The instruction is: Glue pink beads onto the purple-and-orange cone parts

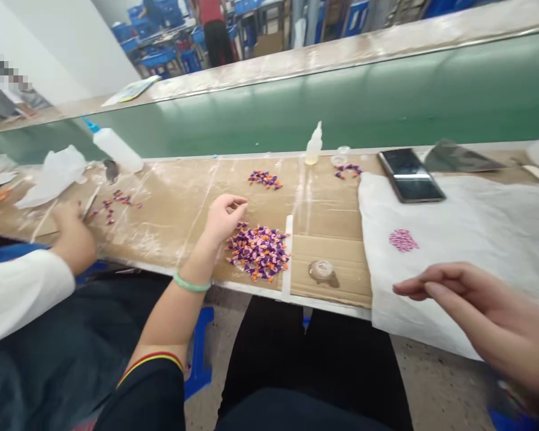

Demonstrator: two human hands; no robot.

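Observation:
My left hand [227, 216], with a green bangle at the wrist, is held just above the far-left edge of a pile of small purple, pink and orange pieces [260, 254]. Its thumb and forefinger come together in a pinch; whatever lies between the tips is too small to make out. Over the white cloth [458, 221] on the right is my right hand [471, 308], its fingers pressed together and the thumb tucked against them. Any small thing in it is hidden. A little beyond its fingertips lies a cluster of tiny pink pieces [403, 240].
A small clear round container [322, 270] stands on cardboard [332, 239] between my hands. Further back are a small dropper bottle [314, 145], two little piles, and a phone [411, 175]. At left, a co-worker's hand [69, 224] works near a blue-tipped bottle [117, 148].

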